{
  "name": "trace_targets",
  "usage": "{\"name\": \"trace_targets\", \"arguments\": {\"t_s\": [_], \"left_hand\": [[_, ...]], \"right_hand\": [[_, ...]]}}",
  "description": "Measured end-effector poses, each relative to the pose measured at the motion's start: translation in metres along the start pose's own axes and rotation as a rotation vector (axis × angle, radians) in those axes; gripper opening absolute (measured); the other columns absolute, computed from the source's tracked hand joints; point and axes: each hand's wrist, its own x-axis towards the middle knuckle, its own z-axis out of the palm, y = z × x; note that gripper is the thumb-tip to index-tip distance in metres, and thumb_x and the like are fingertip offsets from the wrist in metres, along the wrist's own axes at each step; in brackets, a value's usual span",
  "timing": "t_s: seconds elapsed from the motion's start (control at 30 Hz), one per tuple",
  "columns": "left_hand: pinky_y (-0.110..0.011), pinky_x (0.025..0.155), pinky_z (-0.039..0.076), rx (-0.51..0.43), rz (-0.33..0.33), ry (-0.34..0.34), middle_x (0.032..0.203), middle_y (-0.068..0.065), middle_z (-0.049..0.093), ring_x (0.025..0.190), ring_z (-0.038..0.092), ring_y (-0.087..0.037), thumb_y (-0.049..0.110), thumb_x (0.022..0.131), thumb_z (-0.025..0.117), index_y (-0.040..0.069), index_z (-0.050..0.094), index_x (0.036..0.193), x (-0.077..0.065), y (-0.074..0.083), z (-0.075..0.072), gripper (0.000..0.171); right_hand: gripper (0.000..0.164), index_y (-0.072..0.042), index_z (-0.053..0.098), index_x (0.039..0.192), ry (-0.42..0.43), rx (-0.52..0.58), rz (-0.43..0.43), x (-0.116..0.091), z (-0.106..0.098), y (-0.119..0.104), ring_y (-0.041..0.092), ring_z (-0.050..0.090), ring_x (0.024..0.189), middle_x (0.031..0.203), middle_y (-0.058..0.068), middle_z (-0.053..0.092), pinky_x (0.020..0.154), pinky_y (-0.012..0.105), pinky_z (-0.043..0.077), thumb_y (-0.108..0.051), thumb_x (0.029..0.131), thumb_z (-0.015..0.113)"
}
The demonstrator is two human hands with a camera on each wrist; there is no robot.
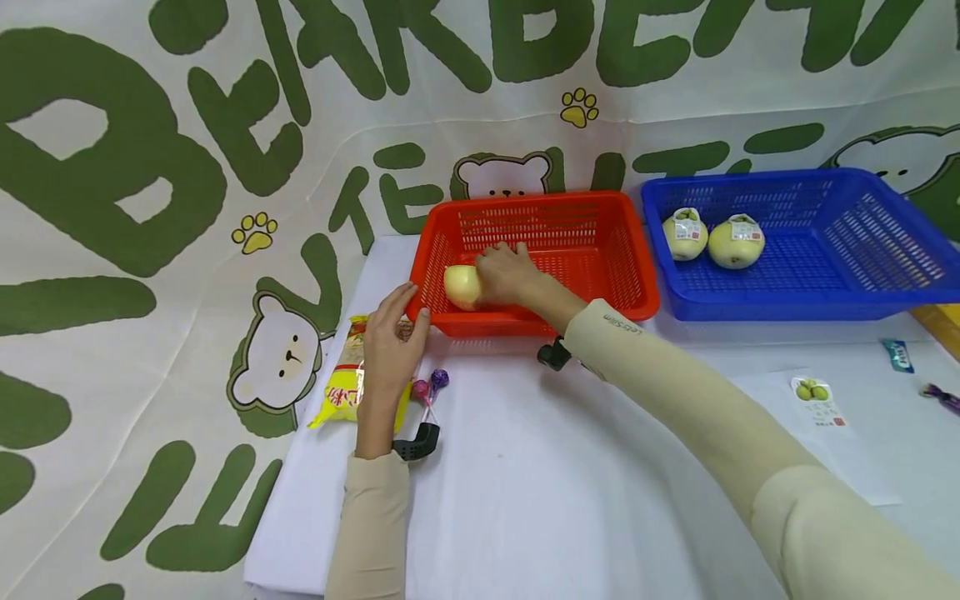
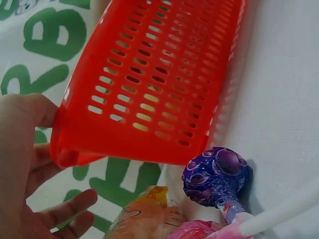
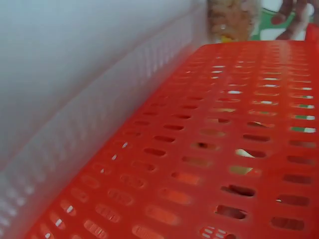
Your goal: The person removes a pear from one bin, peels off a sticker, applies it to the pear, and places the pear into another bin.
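Observation:
My right hand (image 1: 510, 273) reaches over the front wall into the red basket (image 1: 551, 323). It grips a pale yellow round fruit (image 1: 460, 287) from the right side, in the basket's left part. At the basket's front left corner is my left hand (image 1: 393, 337). Its thumb and a finger pinch the rim there, and the other fingers (image 2: 75, 209) hang apart from the wall in the left wrist view. From the right wrist, the basket's slotted wall (image 3: 199, 149) hides the hand and most of the fruit.
Right of the red basket stands a blue basket (image 1: 780, 307) with two labelled fruits (image 1: 737, 243). A yellow snack bag (image 1: 345, 379) and two lollipops (image 1: 439, 378) lie by my left wrist. A labelled white bag (image 1: 825, 433) and small wrapped sweets (image 1: 897, 356) lie at right.

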Motion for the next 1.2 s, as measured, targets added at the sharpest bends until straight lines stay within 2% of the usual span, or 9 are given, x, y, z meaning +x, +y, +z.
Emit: {"name": "trace_targets", "arguments": {"t_s": [0.1, 0.2, 0.27, 0.37, 0.57, 0.67, 0.9, 1.07, 1.2], "left_hand": [[-0.044, 0.107, 0.039, -0.003, 0.001, -0.003, 0.146, 0.005, 0.053, 0.13, 0.048, -0.019, 0.035, 0.098, 0.059, 0.015, 0.061, 0.14, 0.0, 0.0, -0.001, 0.046], [-0.043, 0.108, 0.04, -0.004, -0.003, -0.009, 0.147, 0.006, 0.052, 0.131, 0.047, -0.018, 0.036, 0.099, 0.059, 0.016, 0.06, 0.14, 0.0, 0.0, -0.001, 0.046], [-0.044, 0.108, 0.041, -0.003, -0.005, -0.01, 0.147, 0.006, 0.051, 0.131, 0.047, -0.019, 0.037, 0.099, 0.058, 0.017, 0.06, 0.141, 0.0, 0.001, 0.001, 0.046], [-0.045, 0.108, 0.041, -0.008, 0.0, -0.011, 0.147, 0.006, 0.051, 0.131, 0.048, -0.021, 0.037, 0.099, 0.058, 0.016, 0.06, 0.141, 0.001, 0.004, 0.003, 0.046], [-0.045, 0.108, 0.041, 0.006, -0.003, -0.011, 0.148, 0.008, 0.05, 0.13, 0.047, -0.02, 0.037, 0.099, 0.058, 0.017, 0.059, 0.141, 0.001, 0.003, 0.005, 0.046], [-0.046, 0.107, 0.041, 0.017, -0.01, -0.006, 0.148, 0.008, 0.05, 0.132, 0.047, -0.02, 0.037, 0.099, 0.058, 0.017, 0.059, 0.141, -0.001, 0.001, 0.003, 0.047], [-0.048, 0.107, 0.042, 0.017, -0.05, -0.023, 0.149, 0.01, 0.049, 0.135, 0.044, -0.017, 0.04, 0.099, 0.057, 0.02, 0.058, 0.143, -0.003, 0.004, 0.002, 0.048], [-0.047, 0.109, 0.041, 0.005, -0.06, -0.021, 0.148, 0.012, 0.048, 0.137, 0.041, -0.014, 0.039, 0.099, 0.057, 0.021, 0.057, 0.143, -0.003, 0.004, 0.001, 0.048], [-0.048, 0.109, 0.04, -0.003, -0.074, -0.029, 0.149, 0.015, 0.047, 0.139, 0.04, -0.012, 0.041, 0.099, 0.057, 0.023, 0.056, 0.144, -0.004, 0.003, 0.003, 0.049]], "right_hand": [[0.068, -0.01, 0.055, 0.137, -0.01, -0.004, -0.03, 0.005, 0.003, 0.001, 0.03, 0.049, 0.117, 0.133, 0.009, 0.059, 0.097, 0.05, 0.032, -0.044, 0.084, 0.079], [0.082, -0.017, 0.037, 0.154, -0.032, 0.006, -0.058, 0.011, 0.005, 0.002, 0.032, 0.044, 0.129, 0.147, 0.011, 0.049, 0.107, 0.054, 0.028, -0.042, 0.087, 0.077], [0.083, -0.023, 0.032, 0.158, -0.044, 0.006, -0.093, 0.013, 0.006, 0.005, 0.033, 0.038, 0.136, 0.153, 0.01, 0.042, 0.111, 0.057, 0.025, -0.042, 0.089, 0.074], [0.08, -0.027, 0.032, 0.158, -0.047, -0.039, -0.164, 0.016, 0.008, 0.008, 0.033, 0.031, 0.141, 0.156, 0.009, 0.038, 0.114, 0.06, 0.02, -0.042, 0.09, 0.071], [0.078, -0.014, 0.049, 0.147, 0.095, -0.299, -0.289, 0.015, 0.008, 0.011, 0.03, 0.046, 0.121, 0.134, 0.01, 0.06, 0.103, 0.052, 0.025, -0.051, 0.083, 0.074], [0.08, -0.011, 0.053, 0.142, 0.161, -0.298, -0.282, 0.007, 0.001, 0.016, 0.029, 0.046, 0.114, 0.122, 0.011, 0.066, 0.099, 0.05, 0.026, -0.053, 0.078, 0.077], [0.08, -0.009, 0.054, 0.139, 0.302, -0.102, -0.228, -0.044, -0.037, 0.047, 0.029, 0.046, 0.112, 0.119, 0.011, 0.068, 0.095, 0.05, 0.029, -0.046, 0.073, 0.08], [0.081, -0.01, 0.056, 0.138, 0.374, -0.005, -0.229, -0.097, -0.061, 0.065, 0.028, 0.046, 0.111, 0.117, 0.011, 0.069, 0.093, 0.05, 0.03, -0.046, 0.071, 0.083], [0.082, -0.01, 0.056, 0.139, 0.425, 0.02, -0.24, -0.141, -0.068, 0.078, 0.028, 0.047, 0.11, 0.113, 0.011, 0.069, 0.091, 0.052, 0.031, -0.044, 0.069, 0.085]]}}
